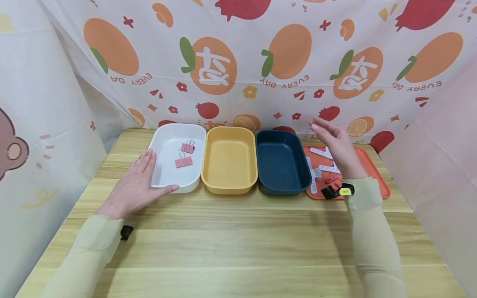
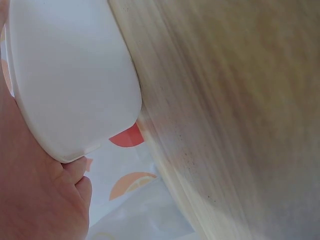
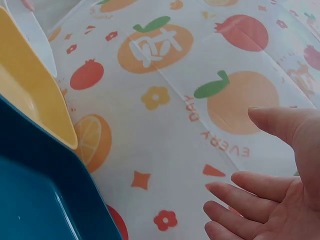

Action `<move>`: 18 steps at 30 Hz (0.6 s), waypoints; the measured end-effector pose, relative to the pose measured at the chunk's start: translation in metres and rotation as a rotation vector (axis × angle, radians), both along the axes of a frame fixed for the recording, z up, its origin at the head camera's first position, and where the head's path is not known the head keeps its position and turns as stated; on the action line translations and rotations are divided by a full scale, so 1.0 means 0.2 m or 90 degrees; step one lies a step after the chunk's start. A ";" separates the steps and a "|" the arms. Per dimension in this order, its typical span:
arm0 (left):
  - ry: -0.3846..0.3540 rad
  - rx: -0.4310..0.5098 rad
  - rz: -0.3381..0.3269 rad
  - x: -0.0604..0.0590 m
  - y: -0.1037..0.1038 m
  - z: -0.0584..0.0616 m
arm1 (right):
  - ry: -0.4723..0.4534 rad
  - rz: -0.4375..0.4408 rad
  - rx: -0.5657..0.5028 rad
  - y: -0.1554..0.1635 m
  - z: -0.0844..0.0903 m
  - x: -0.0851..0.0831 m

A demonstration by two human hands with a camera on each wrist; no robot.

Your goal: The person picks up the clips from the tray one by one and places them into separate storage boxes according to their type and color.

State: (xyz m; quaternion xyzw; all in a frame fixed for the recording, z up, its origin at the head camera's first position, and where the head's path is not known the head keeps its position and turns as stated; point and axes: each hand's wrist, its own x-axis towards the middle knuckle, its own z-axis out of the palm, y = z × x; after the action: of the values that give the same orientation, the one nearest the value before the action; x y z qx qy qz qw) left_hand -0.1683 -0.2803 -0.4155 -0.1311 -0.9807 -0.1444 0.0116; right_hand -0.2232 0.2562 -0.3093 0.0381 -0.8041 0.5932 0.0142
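Observation:
My left hand rests against the left side of a white bin, its fingers straight along the wall and its thumb at the front rim. In the left wrist view the hand touches the bin's edge. Inside that bin lie two pink binder clips. My right hand is held up over an orange-red tray, and the right wrist view shows its fingers extended with nothing in them. Pale ruler-marked clips and red clips lie on the tray, partly hidden by the right hand and wrist.
Between the white bin and the tray stand a yellow bin and a dark blue bin, side by side. All rest on a wooden table. A fruit-print curtain hangs behind, with white sheets at both sides.

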 end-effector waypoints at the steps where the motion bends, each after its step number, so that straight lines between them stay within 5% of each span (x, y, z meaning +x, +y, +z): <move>1: 0.001 0.000 -0.001 0.00 0.00 0.00 | -0.004 -0.006 -0.002 0.01 0.00 0.00; 18: 0.002 -0.001 0.000 0.01 0.01 0.00 | -0.047 -0.065 0.002 0.23 -0.04 0.05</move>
State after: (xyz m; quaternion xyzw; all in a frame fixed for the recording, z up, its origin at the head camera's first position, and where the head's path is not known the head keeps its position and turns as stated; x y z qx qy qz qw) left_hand -0.1670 -0.2790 -0.4151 -0.1315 -0.9808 -0.1432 0.0130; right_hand -0.2123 0.3022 -0.3164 -0.0247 -0.8058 0.5914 0.0148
